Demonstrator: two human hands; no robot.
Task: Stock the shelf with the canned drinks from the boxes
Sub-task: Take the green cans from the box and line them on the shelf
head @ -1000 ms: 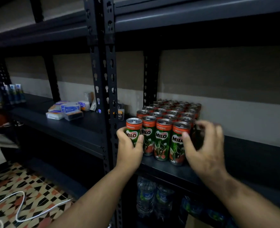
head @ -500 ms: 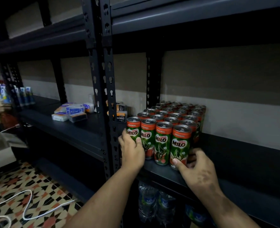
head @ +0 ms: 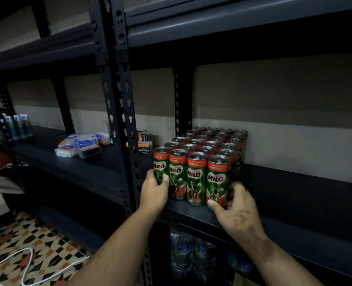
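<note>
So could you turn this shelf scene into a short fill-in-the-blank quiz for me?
1. The front row of Milo cans holds ____ cans.
2. The left hand grips the ____ can of that row.
3. The right hand holds the base of the ____ can.
4. On the shelf below stand plastic ____.

Missing words: four; leftmost; rightmost; bottles

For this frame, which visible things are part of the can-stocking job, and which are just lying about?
Part of the job:
- Milo cans, block on the shelf
- left hand, gripping the front-left can
- right hand, holding the front-right can

Just lying about:
- small packets
- charcoal boxes
- tubes
- water bottles
- white cable
</note>
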